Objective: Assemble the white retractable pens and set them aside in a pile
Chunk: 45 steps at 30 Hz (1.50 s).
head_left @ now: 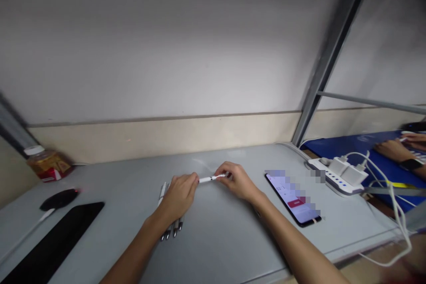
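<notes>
The grey tabletop (pixel 216 235) carries a bottle (pixel 49 166), round pad (pixel 59 199), black slab (pixel 63 239), pens (pixel 175 232), phone (pixel 289 197) and power strip (pixel 336 181).

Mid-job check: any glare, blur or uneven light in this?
Head view: the plain grey-white wall is brightest around its middle, dim toward the top; head view: the smooth grey tabletop shows a faint pale reflection near its back edge; head view: blocky mosaic covers part of the black rectangular phone; head view: the slim white pen looks slightly soft.
</notes>
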{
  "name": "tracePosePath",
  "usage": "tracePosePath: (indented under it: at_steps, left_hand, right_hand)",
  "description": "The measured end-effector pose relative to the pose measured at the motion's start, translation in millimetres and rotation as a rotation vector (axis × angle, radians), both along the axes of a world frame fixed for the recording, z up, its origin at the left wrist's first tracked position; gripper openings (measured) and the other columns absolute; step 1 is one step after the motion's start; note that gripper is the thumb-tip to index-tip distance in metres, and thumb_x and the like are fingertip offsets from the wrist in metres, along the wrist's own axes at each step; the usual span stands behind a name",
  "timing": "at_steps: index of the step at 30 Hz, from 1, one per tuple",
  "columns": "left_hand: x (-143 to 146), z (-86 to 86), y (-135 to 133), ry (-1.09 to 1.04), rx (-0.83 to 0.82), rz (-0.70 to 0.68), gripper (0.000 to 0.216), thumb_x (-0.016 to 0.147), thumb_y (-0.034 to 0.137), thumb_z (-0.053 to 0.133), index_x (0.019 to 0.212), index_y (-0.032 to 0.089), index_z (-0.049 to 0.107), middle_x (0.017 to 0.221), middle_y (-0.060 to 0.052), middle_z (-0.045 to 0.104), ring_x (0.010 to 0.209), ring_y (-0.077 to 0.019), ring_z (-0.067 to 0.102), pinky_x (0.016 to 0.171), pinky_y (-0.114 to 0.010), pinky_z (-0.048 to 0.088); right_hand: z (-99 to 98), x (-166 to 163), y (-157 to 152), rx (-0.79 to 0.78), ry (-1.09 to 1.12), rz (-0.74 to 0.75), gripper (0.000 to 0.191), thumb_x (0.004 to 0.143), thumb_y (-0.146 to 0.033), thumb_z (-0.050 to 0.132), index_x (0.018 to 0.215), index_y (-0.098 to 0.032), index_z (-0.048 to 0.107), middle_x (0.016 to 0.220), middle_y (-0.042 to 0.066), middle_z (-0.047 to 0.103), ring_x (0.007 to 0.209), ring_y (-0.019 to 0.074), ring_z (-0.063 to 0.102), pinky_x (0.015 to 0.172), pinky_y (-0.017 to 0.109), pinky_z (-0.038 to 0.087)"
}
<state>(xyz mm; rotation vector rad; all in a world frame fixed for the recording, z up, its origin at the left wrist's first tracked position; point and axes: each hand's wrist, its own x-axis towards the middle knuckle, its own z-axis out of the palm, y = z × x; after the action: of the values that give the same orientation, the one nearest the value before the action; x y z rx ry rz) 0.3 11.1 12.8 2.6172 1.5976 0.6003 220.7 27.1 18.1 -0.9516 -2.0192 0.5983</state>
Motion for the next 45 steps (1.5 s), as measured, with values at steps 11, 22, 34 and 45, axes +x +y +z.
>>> tracePosePath:
  at_steps: [11, 22, 34, 45]
  left_hand:
    - [1.1, 2.2, -3.8, -0.064, -0.017, -0.034, 0.031, 0.096, 0.037, 0.03, 0.101, 0.024, 0.058, 0.09, -0.001, 0.067, 0.086, -0.0187, 0.06, 0.081, -0.034, 0.038]
    - [-5.5, 2.1, 1.9, -0.073, 0.03, 0.026, 0.033, 0.096, 0.033, 0.028, 0.112, 0.029, 0.058, 0.099, -0.003, 0.07, 0.092, -0.0193, 0.063, 0.085, -0.037, 0.04]
    - [-4.4, 0.0, -0.2, -0.011, -0.026, 0.014, 0.033, 0.098, 0.036, 0.023, 0.108, 0.028, 0.054, 0.091, -0.001, 0.069, 0.087, -0.0189, 0.063, 0.081, -0.035, 0.037]
    - [-2.1, -1.2, -2.9, -0.026, -0.082, -0.028, 0.037, 0.099, 0.037, 0.019, 0.094, 0.021, 0.052, 0.088, -0.002, 0.062, 0.087, -0.0195, 0.056, 0.082, -0.036, 0.033]
  right_hand:
    - [-9.1, 3.3, 4.7, 0.195, -0.205, -0.083, 0.025, 0.079, -0.003, 0.059, 0.095, -0.021, 0.066, 0.094, 0.005, 0.06, 0.09, 0.0187, 0.053, 0.081, 0.031, 0.039]
    - [-5.5, 18.3, 11.1, 0.144, -0.374, -0.392, 0.028, 0.084, -0.008, 0.057, 0.102, -0.026, 0.07, 0.099, 0.005, 0.069, 0.089, 0.0205, 0.06, 0.077, 0.031, 0.034]
    - [-12.5, 18.6, 15.4, 0.099, -0.264, -0.296, 0.03, 0.081, -0.007, 0.06, 0.1, -0.028, 0.072, 0.099, 0.003, 0.07, 0.09, 0.021, 0.056, 0.081, 0.031, 0.039]
    - [-14.4, 0.2, 8.5, 0.187, -0.175, -0.067, 0.025, 0.085, -0.014, 0.061, 0.104, -0.027, 0.071, 0.098, 0.005, 0.069, 0.09, 0.0182, 0.056, 0.085, 0.033, 0.039]
